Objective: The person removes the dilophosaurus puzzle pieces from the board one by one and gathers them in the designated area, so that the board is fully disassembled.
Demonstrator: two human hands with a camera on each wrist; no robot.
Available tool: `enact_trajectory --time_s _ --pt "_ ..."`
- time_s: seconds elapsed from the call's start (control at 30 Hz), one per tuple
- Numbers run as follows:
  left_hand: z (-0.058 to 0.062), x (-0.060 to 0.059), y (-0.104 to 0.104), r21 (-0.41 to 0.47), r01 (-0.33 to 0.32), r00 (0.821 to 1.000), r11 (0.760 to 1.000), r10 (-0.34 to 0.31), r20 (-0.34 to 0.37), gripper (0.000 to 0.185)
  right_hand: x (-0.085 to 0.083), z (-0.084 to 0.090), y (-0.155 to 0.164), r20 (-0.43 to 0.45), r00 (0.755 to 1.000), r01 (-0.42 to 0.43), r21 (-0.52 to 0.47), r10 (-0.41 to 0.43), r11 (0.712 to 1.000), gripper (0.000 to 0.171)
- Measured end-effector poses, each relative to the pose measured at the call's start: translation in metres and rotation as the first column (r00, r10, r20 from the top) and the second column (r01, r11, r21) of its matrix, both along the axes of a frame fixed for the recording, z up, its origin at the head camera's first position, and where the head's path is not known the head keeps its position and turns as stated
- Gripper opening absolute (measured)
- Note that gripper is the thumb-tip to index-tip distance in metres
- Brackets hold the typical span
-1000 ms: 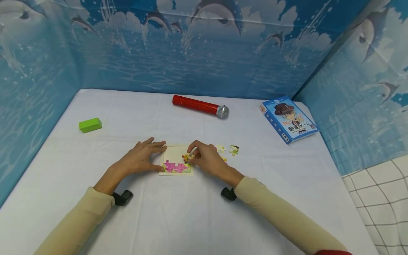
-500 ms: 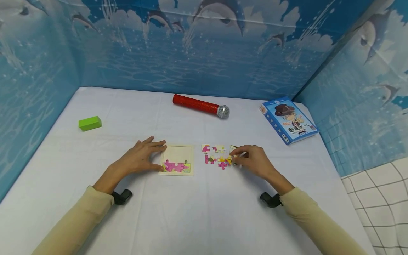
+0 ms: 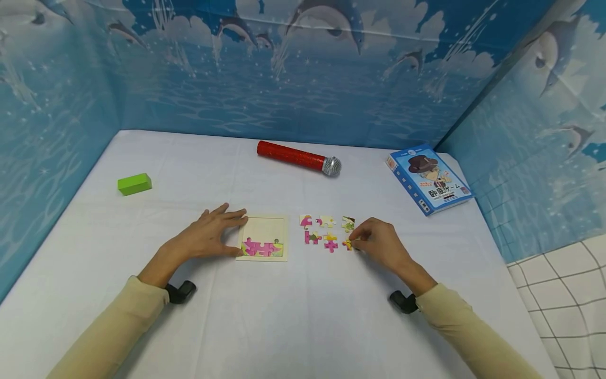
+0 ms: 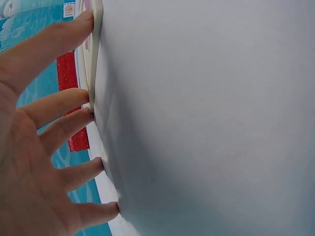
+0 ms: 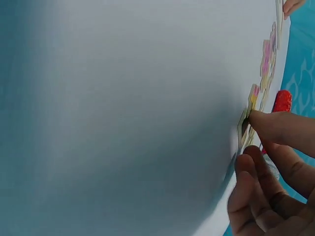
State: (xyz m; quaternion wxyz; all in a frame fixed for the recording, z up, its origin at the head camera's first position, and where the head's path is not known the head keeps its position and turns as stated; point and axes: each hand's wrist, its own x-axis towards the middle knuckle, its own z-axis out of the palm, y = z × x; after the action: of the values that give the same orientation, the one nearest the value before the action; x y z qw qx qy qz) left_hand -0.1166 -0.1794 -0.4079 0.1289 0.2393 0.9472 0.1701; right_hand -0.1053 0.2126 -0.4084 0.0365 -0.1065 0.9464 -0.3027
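Observation:
My left hand [image 3: 208, 235] lies at the left edge of a wooden puzzle tray [image 3: 285, 226], thumb and fingertips touching its rim with the fingers spread. Along the tray's bottom runs a row of joined pink puzzle pieces [image 3: 260, 249]. To the right, my right hand [image 3: 381, 242] pinches a yellow and red puzzle piece [image 3: 347, 245] between thumb and fingers, low at the tabletop. In the right wrist view the thumb covers part of that puzzle piece [image 5: 243, 127]. Several loose puzzle pieces [image 3: 330, 242] lie between the tray and this hand.
A red microphone [image 3: 291, 156] with a silver head lies at the back of the white table [image 3: 284, 316]. A green block [image 3: 134, 184] is at the left, and a blue game box [image 3: 430, 179] at the back right. Dolphin-print curtains [image 3: 303, 95] surround the table's back and sides.
My right hand has moved from over the tray to the right of the loose pieces, a puzzle piece in its fingers, then slightly lower. My left hand has stayed at the tray.

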Motion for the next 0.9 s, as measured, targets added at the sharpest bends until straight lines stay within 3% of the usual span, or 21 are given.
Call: enact_trajectory --time_s 0.17,0.33,0.47,0.63,0.77,0.9 --pt "0.001 -0.001 0.000 -0.003 0.016 1.000 1.000 -0.016 0.015 0.081 -0.002 0.005 -0.016 -0.033 0.999 -0.037 -0.033 0.036 0.999 0.007" --pt "0.000 -0.001 0.000 0.000 0.012 0.999 1.000 -0.012 0.048 0.081 -0.007 0.010 -0.052 -0.003 0.994 -0.105 -0.050 0.105 0.993 0.013" --pt "0.001 -0.002 -0.001 0.004 0.016 0.998 1.000 -0.016 0.053 0.081 -0.008 0.012 -0.089 0.023 0.974 -0.225 -0.061 0.227 0.972 0.018" --pt "0.002 -0.003 -0.001 -0.007 0.013 0.998 1.000 -0.013 0.058 0.082 -0.007 0.012 -0.135 0.054 0.928 -0.365 -0.061 0.368 0.929 0.023" --pt "0.004 -0.003 -0.002 -0.006 0.017 0.998 1.000 -0.016 0.059 0.082 -0.006 0.008 -0.165 0.076 0.910 -0.405 -0.049 0.408 0.913 0.026" --pt "0.005 -0.003 -0.002 0.008 0.016 0.998 1.000 -0.017 0.065 0.081 -0.003 0.004 -0.184 0.051 0.911 -0.410 -0.001 0.410 0.912 0.027"
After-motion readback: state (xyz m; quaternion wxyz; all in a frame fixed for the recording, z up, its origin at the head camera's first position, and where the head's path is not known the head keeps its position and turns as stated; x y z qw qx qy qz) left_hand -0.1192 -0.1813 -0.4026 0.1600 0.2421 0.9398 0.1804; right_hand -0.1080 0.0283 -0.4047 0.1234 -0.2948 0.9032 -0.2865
